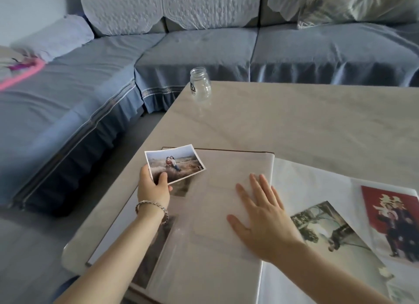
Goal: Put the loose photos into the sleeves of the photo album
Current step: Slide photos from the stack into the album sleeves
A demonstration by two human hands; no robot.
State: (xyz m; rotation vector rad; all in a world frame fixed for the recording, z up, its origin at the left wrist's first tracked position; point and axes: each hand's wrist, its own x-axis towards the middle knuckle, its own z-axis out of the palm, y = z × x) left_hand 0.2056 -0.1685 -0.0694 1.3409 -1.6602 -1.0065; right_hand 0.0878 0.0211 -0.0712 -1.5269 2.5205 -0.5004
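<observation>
Mid-task: left hand (154, 188) pinches loose photo (174, 164) over album (215, 247) left page, 10 o'clock of right hand (260, 219) pressing flat, fingers straight. At 3 o'clock two photos (328, 231) (sleeved? can't tell); this one not in.

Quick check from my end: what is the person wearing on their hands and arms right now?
No sleeves and no gloves are in view. The left hand has a silvery twisted-link bracelet on its wrist. The right hand shows no watch or bracelet.
</observation>
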